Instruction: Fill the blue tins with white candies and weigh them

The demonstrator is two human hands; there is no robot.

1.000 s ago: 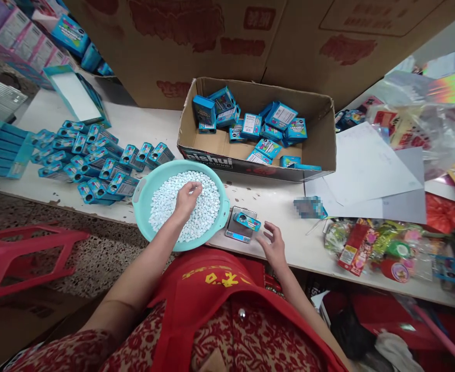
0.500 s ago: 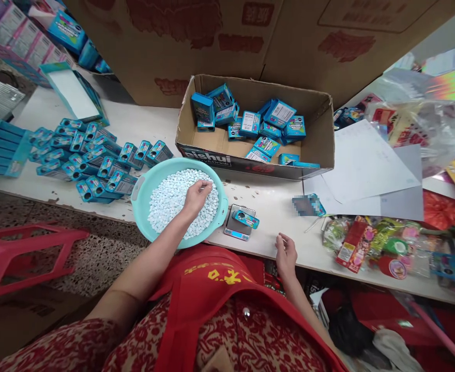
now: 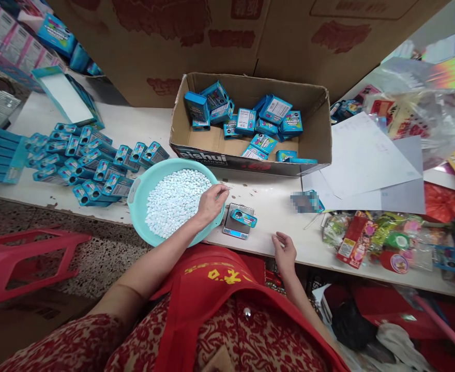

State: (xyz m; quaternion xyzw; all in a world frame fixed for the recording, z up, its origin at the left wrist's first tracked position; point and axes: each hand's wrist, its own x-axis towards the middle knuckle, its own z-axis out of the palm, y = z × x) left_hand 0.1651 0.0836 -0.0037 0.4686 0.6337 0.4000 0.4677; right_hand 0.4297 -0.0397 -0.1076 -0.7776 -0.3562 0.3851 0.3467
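Observation:
My left hand [image 3: 212, 203] is over the right rim of a turquoise plastic bowl [image 3: 135, 214], its fingertips pinched together. What they hold, if anything, is too small to make out. Small pale candies [image 3: 171, 201] fill much of the bowl. Just right of the bowl stands a small digital scale [image 3: 233, 227] with a lit blue display. On its plate lies a blue printed box [image 3: 246, 219] with a round hole in its end. My right hand [image 3: 285, 250] rests at the table's front edge, right of the scale, holding nothing, its fingers loosely bent and apart.
Behind the scale is an open cardboard box [image 3: 251, 164] holding several blue boxes. More blue boxes [image 3: 95, 160] stand grouped left of the bowl. White papers [image 3: 370, 160] and packaged sweets [image 3: 357, 240] lie to the right. A red stool [image 3: 29, 258] is at lower left.
My left hand has moved right from over the candies to the bowl's rim, near the scale, fingers still pinched. My right hand has stayed about where it was.

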